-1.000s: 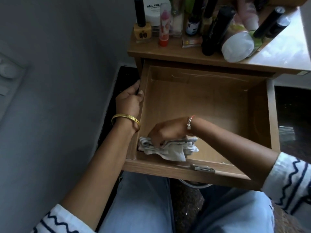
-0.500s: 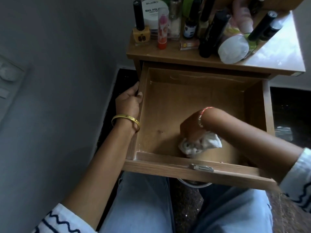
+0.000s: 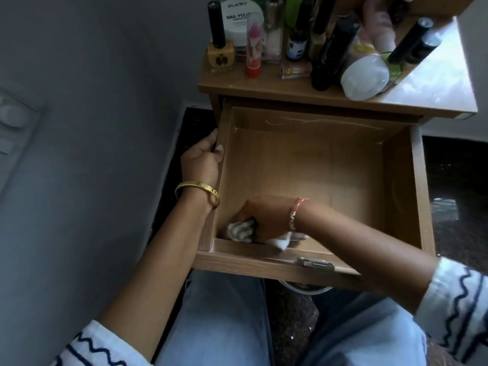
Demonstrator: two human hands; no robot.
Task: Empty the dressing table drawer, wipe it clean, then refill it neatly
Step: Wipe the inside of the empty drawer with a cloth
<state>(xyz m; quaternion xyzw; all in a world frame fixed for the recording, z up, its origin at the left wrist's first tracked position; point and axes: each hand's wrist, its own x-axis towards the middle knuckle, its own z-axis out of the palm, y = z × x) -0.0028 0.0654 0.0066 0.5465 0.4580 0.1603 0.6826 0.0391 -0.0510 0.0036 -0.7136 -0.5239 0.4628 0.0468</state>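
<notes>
This is a room in a home, most likely a bedroom corner with a small wooden dressing table [image 3: 264, 89]. Its top at the far side carries many cosmetics: a yellow nail polish bottle [image 3: 220, 52] with a black cap, a white round jar [image 3: 241, 21] with "NAIL POLI" printed on it, an orange-red lip balm stick [image 3: 254, 48] and several dark tubes [image 3: 330, 56]. A wooden drawer [image 3: 401, 186] stands pulled out under the top. On the left is a plain grey wall [image 3: 92, 128] with a switch plate [image 3: 13, 120]. The floor [image 3: 454, 165] is dark and shiny.
</notes>
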